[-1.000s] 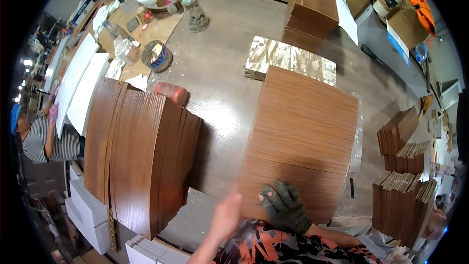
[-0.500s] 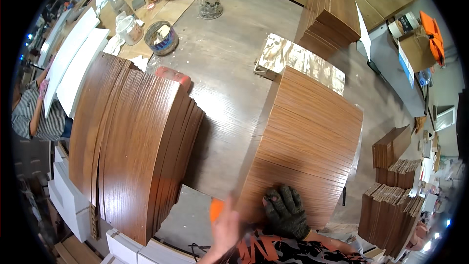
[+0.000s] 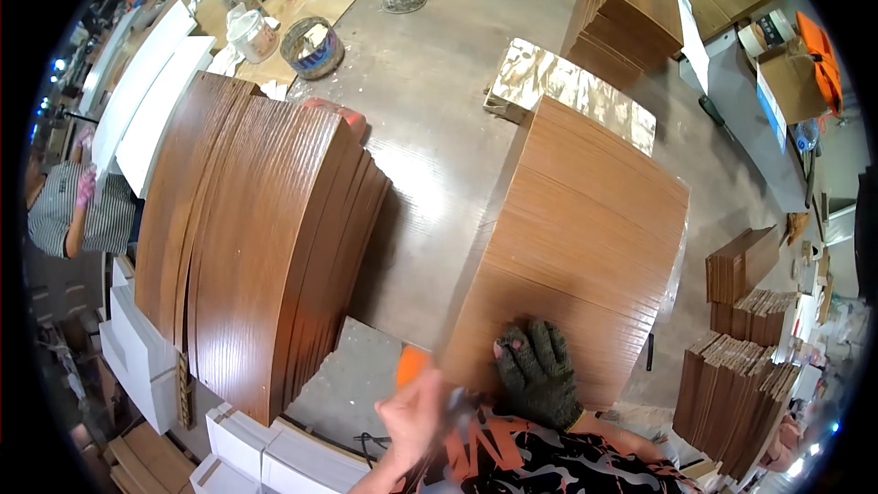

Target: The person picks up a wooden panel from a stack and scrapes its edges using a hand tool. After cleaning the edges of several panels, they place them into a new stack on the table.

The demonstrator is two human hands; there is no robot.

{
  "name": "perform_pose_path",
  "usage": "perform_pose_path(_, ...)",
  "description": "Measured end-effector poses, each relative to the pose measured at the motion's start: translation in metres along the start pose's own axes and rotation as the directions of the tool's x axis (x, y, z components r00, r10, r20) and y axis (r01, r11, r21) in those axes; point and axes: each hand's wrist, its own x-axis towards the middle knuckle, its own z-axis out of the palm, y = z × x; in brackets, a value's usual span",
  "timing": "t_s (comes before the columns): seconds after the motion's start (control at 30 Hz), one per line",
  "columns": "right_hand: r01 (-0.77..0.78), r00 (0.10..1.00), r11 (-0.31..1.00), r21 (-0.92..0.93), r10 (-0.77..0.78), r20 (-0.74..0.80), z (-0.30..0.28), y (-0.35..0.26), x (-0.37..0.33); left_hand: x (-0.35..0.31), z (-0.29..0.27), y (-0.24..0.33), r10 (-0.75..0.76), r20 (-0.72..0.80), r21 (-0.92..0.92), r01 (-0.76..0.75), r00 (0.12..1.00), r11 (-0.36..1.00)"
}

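My right hand (image 3: 540, 373), in a dark knitted work glove with a bare fingertip showing, lies flat with fingers stretched on the near end of a brown wood-grain panel (image 3: 576, 220). My left hand (image 3: 410, 416) is bare and curled beside the panel's near left corner. Its fingers are partly blurred; a greyish smear near them leaves unclear what they hold. Just beyond that hand is an orange thing (image 3: 413, 364), partly hidden. The panel's far end meets a block with a patchy white-and-brown top (image 3: 572, 91).
To the left stands a large stack of brown panels (image 3: 265, 256), with a red object (image 3: 343, 114) behind it. Jars and a tape-wrapped tub (image 3: 313, 48) occupy the far left. More panels (image 3: 631, 9) stand at the back right. Another person in a striped shirt (image 3: 87, 210) is at far left.
The whole view has shifted, with things sitting slightly higher in the picture. My left hand now looks more curled and a little farther from the panel. My right hand stays flat on it.
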Motion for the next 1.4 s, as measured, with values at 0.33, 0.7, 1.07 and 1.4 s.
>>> perform_pose_path(0.33, 0.009, 0.996, 0.998, -0.068, -0.014, -0.085, 0.005, 0.003, -0.005, 0.086, 0.042, 0.028, 0.368, 0.164, 0.140, -0.391, 0.915, 0.910)
perform_pose_path(0.7, 0.025, 1.000, 1.000, -0.007, -0.025, 0.010, 0.028, 0.013, -0.029, 0.076, 0.037, 0.024, 0.027, 0.294, -0.162, 0.022, 0.955, 0.987)
perform_pose_path(1.07, 0.020, 0.995, 0.999, -0.034, -0.016, 0.095, 0.023, 0.014, -0.026, 0.085, 0.035, 0.046, -0.016, 0.302, -0.163, 0.068, 0.953, 0.984)
perform_pose_path(1.4, 0.071, 0.997, 0.989, -0.126, -0.066, 0.044, 0.015, 0.007, -0.015, 0.110, 0.046, 0.046, 0.032, 0.340, -0.219, 0.047, 0.940, 0.975)
